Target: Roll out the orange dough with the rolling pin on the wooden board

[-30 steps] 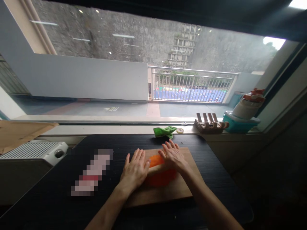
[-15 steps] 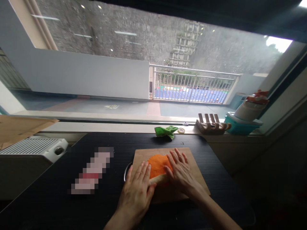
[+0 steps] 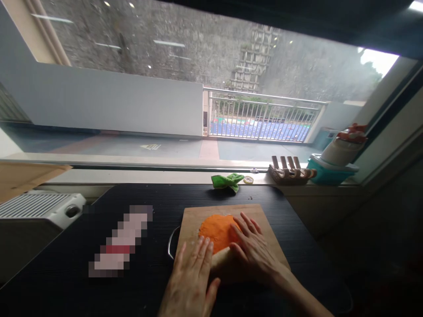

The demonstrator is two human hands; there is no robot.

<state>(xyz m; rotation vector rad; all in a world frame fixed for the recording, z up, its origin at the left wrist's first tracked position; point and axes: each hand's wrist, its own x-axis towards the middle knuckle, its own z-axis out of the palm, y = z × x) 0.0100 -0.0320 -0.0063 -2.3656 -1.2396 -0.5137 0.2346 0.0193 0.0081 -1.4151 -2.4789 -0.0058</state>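
A flat, roundish sheet of orange dough (image 3: 218, 231) lies on a wooden cutting board (image 3: 193, 215). Across its near edge runs a pale rolling pin (image 3: 220, 259), its ends covered by my hands. My left hand (image 3: 194, 268) rests flat over the pin's left end, fingers stretched forward. Over the right end lies my right hand (image 3: 253, 244), fingers spread, its fingertips reaching over the dough's right edge. Neither hand wraps round the pin.
The board lies on a black table (image 3: 155, 273), a metal handle (image 3: 171, 244) at its left. A green cloth (image 3: 228, 181) and tape roll (image 3: 248, 179) lie towards the windowsill. A brown rack (image 3: 287, 171) and teal box (image 3: 330, 171) stand right; a white heater (image 3: 42, 207) stands left.
Both hands have moved back towards me, and the rolling pin has come nearer with them. More of the orange dough shows. The camera view has shifted slightly.
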